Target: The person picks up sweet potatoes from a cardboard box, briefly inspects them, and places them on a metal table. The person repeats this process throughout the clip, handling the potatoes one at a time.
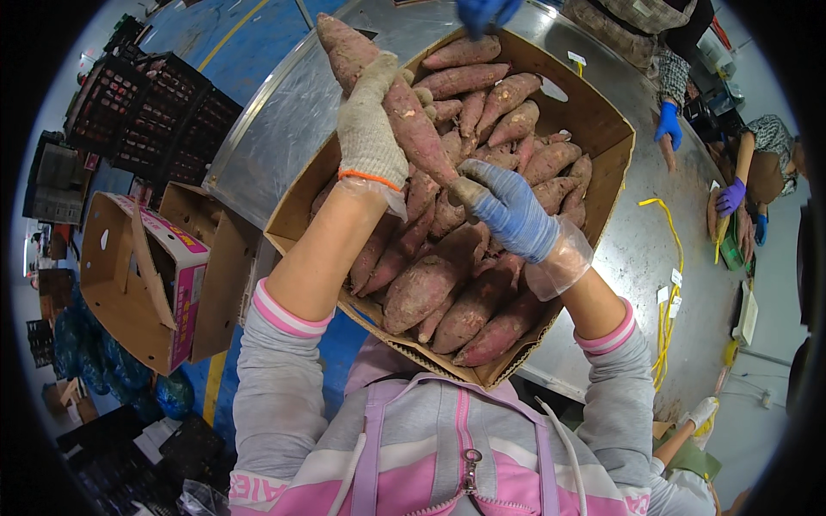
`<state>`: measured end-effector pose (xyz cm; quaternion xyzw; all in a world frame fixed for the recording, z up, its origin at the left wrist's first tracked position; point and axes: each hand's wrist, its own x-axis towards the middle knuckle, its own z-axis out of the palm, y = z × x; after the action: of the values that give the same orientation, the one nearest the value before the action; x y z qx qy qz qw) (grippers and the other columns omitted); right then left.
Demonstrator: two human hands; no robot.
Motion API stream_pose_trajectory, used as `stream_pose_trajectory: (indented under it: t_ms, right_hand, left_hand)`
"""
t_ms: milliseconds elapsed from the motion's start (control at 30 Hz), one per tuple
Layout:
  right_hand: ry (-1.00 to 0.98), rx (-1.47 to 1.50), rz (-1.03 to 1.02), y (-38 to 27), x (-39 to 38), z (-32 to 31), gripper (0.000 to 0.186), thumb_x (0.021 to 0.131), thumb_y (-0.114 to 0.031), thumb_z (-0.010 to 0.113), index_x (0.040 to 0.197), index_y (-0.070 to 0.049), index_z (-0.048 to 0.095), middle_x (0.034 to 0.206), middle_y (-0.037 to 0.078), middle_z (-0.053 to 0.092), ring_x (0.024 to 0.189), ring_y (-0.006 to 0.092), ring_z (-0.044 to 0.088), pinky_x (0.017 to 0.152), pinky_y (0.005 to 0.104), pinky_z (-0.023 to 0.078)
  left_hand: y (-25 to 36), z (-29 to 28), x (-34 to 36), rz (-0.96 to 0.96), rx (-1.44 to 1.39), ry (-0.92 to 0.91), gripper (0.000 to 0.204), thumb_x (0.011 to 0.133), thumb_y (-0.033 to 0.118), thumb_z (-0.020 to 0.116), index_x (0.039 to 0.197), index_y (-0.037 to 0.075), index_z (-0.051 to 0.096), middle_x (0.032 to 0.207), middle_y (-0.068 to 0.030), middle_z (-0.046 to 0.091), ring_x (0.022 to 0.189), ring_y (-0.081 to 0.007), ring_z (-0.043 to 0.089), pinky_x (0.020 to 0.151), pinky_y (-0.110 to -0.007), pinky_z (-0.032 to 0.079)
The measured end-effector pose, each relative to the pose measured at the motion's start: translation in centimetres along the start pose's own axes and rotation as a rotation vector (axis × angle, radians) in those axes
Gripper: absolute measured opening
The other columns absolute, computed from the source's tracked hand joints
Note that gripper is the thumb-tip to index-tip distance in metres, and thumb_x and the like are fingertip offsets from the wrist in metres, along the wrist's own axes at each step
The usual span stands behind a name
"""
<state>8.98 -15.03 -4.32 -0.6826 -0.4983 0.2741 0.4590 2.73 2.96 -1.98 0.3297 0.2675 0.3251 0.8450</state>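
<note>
Above the box (600,113), the left hand (370,125) curls closed around the middle of the long sweet potato (417,138); the right hand (516,211) pinches its lower tip. Likely stiff and hefty, it suits mid-body gripping.

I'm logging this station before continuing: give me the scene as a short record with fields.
Left hand: gloved in pale knit, around the middle of a long sweet potato
Right hand: gloved in blue, at its lower tip
Box: cardboard, open, holding many sweet potatoes
Table: metal, yellow straps right of the box
Left side: open cardboard cartons
Other people: blue-gloved hand at the box's far edge
</note>
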Motion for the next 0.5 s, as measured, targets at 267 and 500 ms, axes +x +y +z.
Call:
stream_pose_trajectory:
  t_ms: [267,500]
  right_hand:
    - [0.097,0.344,0.198,-0.7,-0.1,0.1,0.029,0.098,-0.026,0.051,0.102,0.001,0.059,0.082,0.008,0.059,0.07,0.0167,0.055,0.063,0.0279,0.046]
    - [0.102,0.02,-0.127,-0.4,-0.1,0.3,0.028,0.096,-0.023,0.054,0.104,0.003,0.062,0.08,0.018,0.061,0.07,0.023,0.061,0.065,0.0329,0.049]
  left_hand:
    - [1.1,0.0,-0.3,-0.081,-0.105,-0.038,0.043,0.086,0.038,0.066,0.096,-0.002,0.057,0.077,-0.0133,0.061,0.064,-0.0232,0.061,0.06,-0.035,0.055]
    - [0.9,-0.3,-0.3,-0.038,-0.045,-0.165,0.041,0.087,0.037,0.065,0.105,0.001,0.055,0.086,-0.0116,0.063,0.068,-0.0223,0.063,0.06,-0.035,0.057]
